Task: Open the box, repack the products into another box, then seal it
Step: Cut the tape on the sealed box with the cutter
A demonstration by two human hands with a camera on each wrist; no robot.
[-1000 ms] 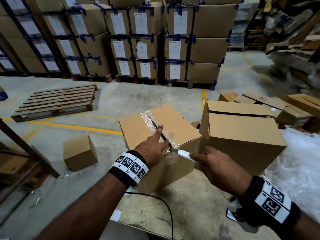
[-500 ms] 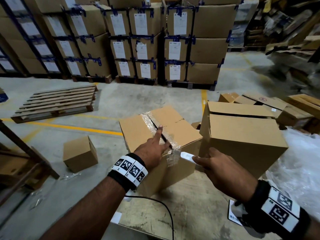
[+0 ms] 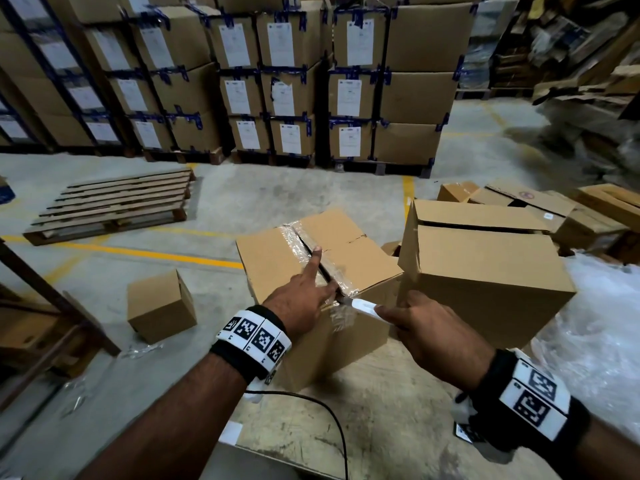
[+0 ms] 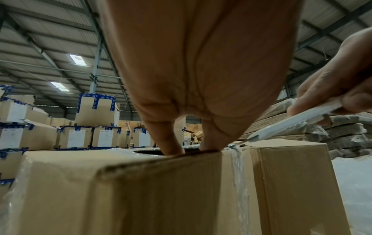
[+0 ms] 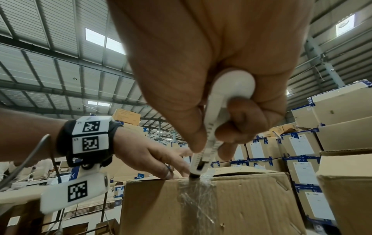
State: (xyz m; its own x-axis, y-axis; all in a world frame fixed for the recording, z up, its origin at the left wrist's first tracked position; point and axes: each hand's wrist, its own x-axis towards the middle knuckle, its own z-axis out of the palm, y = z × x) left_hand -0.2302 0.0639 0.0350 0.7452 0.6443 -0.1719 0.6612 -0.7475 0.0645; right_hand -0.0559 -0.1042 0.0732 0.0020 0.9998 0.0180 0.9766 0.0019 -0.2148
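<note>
Right hand [image 3: 429, 327] grips knife [image 3: 363, 305] at taped box [image 3: 277, 258] near edge; left hand [image 3: 301, 299], fingers straight, steadies it. Better cut shallow, away from fingers.

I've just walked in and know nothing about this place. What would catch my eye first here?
Front and centre, a right hand grips a white box cutter at the near edge of a taped cardboard box, where clear tape runs down its side. The left hand rests on top beside the seam. Behind stands a wall of stacked labelled cartons.
</note>
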